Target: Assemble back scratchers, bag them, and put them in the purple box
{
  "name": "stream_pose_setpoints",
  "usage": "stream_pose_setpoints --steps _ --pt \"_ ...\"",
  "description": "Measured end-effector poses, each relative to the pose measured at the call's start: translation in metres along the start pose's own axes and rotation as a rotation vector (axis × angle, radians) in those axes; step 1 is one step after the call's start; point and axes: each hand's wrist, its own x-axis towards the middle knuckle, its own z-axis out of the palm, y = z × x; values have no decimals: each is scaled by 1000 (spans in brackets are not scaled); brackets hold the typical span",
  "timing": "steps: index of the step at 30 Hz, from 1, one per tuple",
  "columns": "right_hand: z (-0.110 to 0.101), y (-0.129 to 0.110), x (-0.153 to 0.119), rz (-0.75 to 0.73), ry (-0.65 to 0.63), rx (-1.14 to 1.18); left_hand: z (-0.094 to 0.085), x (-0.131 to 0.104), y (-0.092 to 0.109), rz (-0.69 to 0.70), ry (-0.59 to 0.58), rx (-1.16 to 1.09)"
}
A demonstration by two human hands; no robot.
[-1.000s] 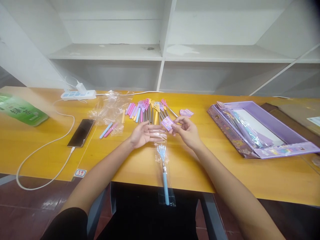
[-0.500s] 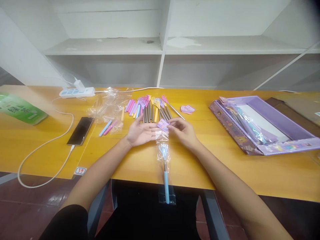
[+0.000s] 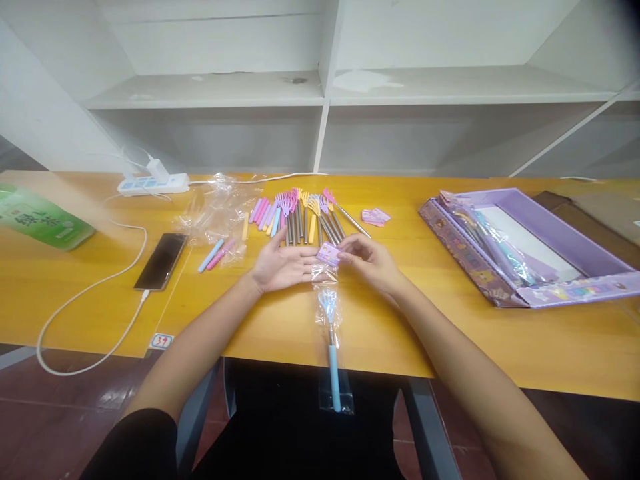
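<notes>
My right hand (image 3: 371,263) pinches a small purple printed card (image 3: 329,253) at its right edge. The card is at the top of a clear plastic bag (image 3: 325,275); whether it is inside the bag's mouth I cannot tell. In the bag lies a light blue back scratcher (image 3: 334,373), claw end toward my hands, its handle reaching over the table's front edge. My left hand (image 3: 280,267) is palm up with fingers stretched out, their tips at the bag's top just left of the card. Beyond my hands lie several back scratcher rods with coloured claws (image 3: 300,213).
Loose coloured handles (image 3: 261,212) and crumpled clear bags (image 3: 215,207) lie left of the rods. More purple cards (image 3: 376,217) sit to their right. A purple box (image 3: 540,297) holds bagged items. At left are a charging phone (image 3: 161,262), a power strip (image 3: 154,185) and a green bottle (image 3: 45,217).
The card has shifted very slightly to the right, its face turned a little. My left hand keeps its flat pose and the bagged back scratcher has barely moved.
</notes>
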Motion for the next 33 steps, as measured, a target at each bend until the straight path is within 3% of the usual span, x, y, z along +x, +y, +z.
stream_pose_setpoints --steps 14,23,33 --pt "-3 -12 -4 -108 -57 -148 1 -1 1 -38 -13 9" --pt "-4 -17 -5 -238 -144 -287 0 -1 0 -61 62 29" --pt "-2 -21 -5 -174 -117 -276 2 0 -4 -2 28 43"
